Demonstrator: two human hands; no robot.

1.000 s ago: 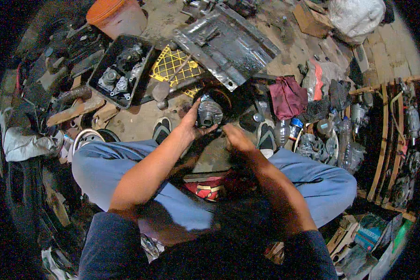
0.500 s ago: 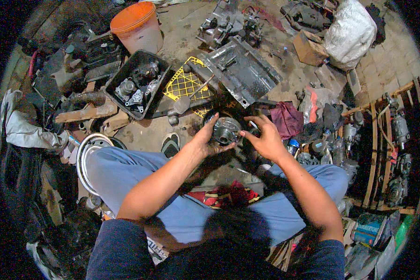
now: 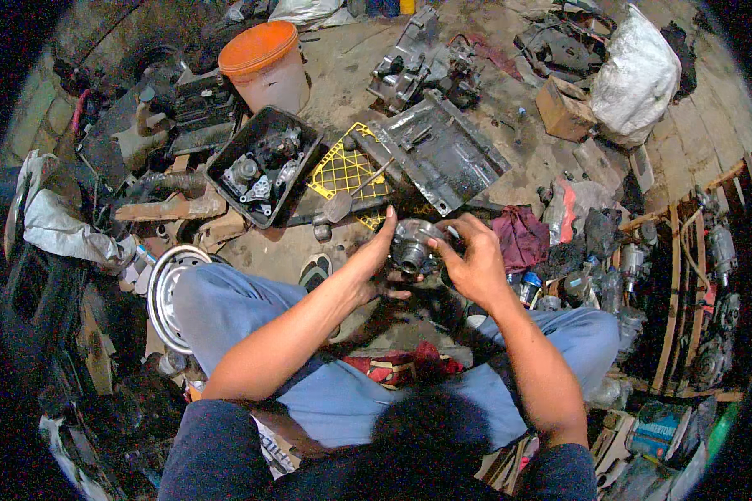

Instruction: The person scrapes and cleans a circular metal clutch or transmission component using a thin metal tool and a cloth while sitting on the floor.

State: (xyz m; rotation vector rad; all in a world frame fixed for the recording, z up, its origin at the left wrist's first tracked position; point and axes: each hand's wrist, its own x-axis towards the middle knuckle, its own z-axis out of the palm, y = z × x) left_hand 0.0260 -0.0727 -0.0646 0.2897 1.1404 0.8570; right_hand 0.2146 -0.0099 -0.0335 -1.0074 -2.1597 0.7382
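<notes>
A round metal part with a ringed hub [image 3: 413, 250] is held up in front of me between my two hands. My left hand [image 3: 374, 260] grips it from its left side and underneath, thumb up along the edge. The fingers of my right hand [image 3: 475, 260] are bent against the part's right side, the thumb touching it. A slim pale stick-like thing [image 3: 453, 233] shows between the right fingers; its kind is unclear. Beyond my hands lies a dark metal pan [image 3: 451, 159], beside a yellow plastic grid [image 3: 347, 171].
A black bin [image 3: 221, 179] holds metal parts at the left, near an orange-lidded bucket [image 3: 297, 79]. A wheel rim [image 3: 160, 305] leans by my left knee. A maroon cloth [image 3: 520, 238] and a wooden rack [image 3: 675, 292] with metal parts stand at the right.
The metal part has been tilted, so its hub points more downward toward me. My right fingers have curled closer around its side. The whole view has shifted slightly.
</notes>
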